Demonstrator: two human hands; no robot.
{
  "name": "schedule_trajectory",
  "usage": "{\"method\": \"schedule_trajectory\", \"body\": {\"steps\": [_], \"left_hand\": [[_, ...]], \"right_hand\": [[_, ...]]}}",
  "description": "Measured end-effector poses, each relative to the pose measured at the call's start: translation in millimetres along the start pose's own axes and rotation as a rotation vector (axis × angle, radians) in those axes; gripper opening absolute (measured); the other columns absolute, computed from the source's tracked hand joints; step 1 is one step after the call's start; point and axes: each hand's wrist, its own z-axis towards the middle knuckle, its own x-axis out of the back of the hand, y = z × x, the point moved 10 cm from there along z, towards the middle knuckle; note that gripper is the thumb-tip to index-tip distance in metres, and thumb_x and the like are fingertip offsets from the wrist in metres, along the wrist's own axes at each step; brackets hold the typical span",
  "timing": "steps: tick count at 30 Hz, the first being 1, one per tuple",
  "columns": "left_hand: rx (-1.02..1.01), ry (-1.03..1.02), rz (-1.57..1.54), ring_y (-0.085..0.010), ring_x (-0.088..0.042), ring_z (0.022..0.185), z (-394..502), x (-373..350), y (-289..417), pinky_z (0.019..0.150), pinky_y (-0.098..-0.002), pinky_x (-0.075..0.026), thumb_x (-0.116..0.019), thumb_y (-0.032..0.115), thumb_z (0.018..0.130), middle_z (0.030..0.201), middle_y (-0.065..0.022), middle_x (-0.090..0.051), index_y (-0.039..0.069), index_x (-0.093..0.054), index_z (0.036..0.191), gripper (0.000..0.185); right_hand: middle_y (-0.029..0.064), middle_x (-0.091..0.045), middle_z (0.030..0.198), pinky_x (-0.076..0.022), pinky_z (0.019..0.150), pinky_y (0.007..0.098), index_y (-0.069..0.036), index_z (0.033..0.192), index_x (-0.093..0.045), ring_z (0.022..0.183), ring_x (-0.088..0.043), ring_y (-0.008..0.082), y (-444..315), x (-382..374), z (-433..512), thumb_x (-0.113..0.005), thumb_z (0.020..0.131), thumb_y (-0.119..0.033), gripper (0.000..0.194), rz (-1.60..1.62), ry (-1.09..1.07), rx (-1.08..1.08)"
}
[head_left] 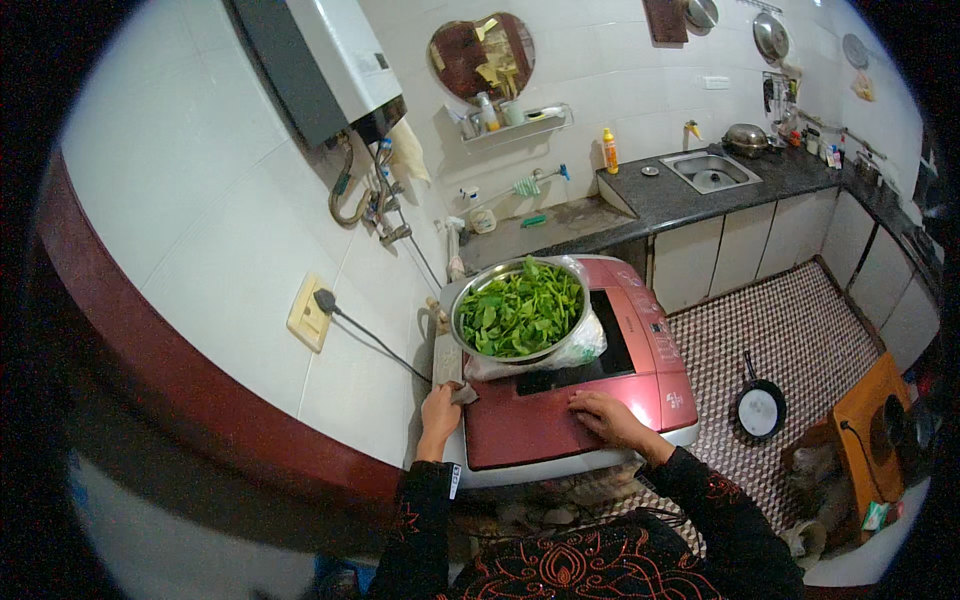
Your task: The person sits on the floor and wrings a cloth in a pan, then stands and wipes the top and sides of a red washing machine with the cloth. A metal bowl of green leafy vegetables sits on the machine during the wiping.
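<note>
In front of me is a top-loading washing machine with a red lid (517, 431). A stainless steel bowl (457, 346) full of leafy greens (521, 311) stands on the lid, on top of a crumpled clear plastic bag (585, 341). My left hand (441, 414) grips a small grey cloth (465, 394) at the machine's wall-side edge, just below the bowl. My right hand (606, 417) rests on the front part of the lid with its fingers loosely bent and nothing seen in them. The palm and fingertips are partly hidden.
A black plug (325, 301) sits in a wall socket (304, 319) on the left, its cord running behind the machine. Beyond are a stone counter (645, 202) with a sink (711, 174). On the tiled floor (720, 330) lies a frying pan (760, 410). A water heater (341, 52) hangs above left.
</note>
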Motion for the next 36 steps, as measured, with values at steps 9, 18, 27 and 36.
{"method": "schedule_trajectory", "body": {"steps": [9, 18, 27, 36], "left_hand": [[-0.110, -0.001, -0.053, -0.0370, -0.055, 0.088, -41, 8, 14, 0.077, -0.0460, -0.043, -0.057, 0.006, 0.073, 0.094, -0.0148, -0.056, 0.010, -0.059, 0.101, 0.028], [-0.050, 0.018, -0.094, -0.0368, -0.052, 0.094, -48, 20, 25, 0.080, -0.0432, -0.043, -0.057, 0.006, 0.076, 0.098, -0.0156, -0.053, 0.009, -0.059, 0.103, 0.027], [0.030, 0.073, 0.204, -0.0397, -0.054, 0.089, 17, -4, -3, 0.073, -0.0469, -0.045, -0.056, 0.002, 0.075, 0.099, -0.0199, -0.053, 0.008, -0.057, 0.104, 0.030], [-0.048, 0.236, 0.032, -0.0444, -0.055, 0.083, 56, -13, -29, 0.069, -0.0489, -0.046, -0.059, 0.007, 0.073, 0.096, -0.0241, -0.056, 0.004, -0.059, 0.100, 0.028]], "right_hand": [[0.0142, -0.056, 0.118, -0.0406, 0.097, 0.0398, -0.006, 0.111, -0.059, 0.113, -0.051, 0.0329, -7, 3, 0, -0.059, 0.084, -0.011, 0.028, -0.029, 0.027, -0.041], [0.0143, -0.058, 0.114, -0.0429, 0.094, 0.0402, -0.004, 0.107, -0.061, 0.112, -0.052, 0.0340, -10, 5, -1, -0.058, 0.083, -0.008, 0.024, -0.025, 0.091, -0.008], [0.0135, -0.060, 0.113, -0.0453, 0.092, 0.0392, -0.006, 0.104, -0.062, 0.108, -0.056, 0.0312, -7, 8, -2, -0.061, 0.082, -0.012, 0.023, -0.006, 0.143, 0.038], [0.0158, -0.057, 0.116, -0.0422, 0.094, 0.0397, -0.004, 0.107, -0.060, 0.111, -0.052, 0.0327, -4, 7, -3, -0.061, 0.083, -0.011, 0.025, -0.001, 0.094, 0.021]]}}
